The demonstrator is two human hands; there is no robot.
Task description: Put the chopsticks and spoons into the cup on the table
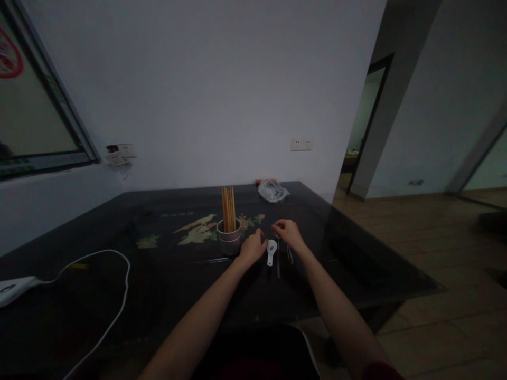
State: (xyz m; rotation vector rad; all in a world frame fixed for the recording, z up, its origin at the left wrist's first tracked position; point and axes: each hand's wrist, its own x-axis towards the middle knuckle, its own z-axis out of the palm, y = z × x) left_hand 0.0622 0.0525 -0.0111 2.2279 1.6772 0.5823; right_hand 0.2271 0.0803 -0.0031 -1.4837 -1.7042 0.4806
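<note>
My left hand (252,248) rests on the dark table (166,285) just right of a small metal cup (229,237) that holds several wooden chopsticks (228,209). Its fingers are curled, and I cannot make out anything in them. A white ceramic spoon (271,251) lies between my hands. My right hand (289,232) hovers above thin metal utensils (279,258) that lie beside the spoon, its fingers pinched together at the top of them.
A crumpled clear plastic bag (272,191) sits at the table's far edge. A white power strip (16,287) with a looping white cable (114,295) lies at the left. The table's right edge drops to a tiled floor (447,316).
</note>
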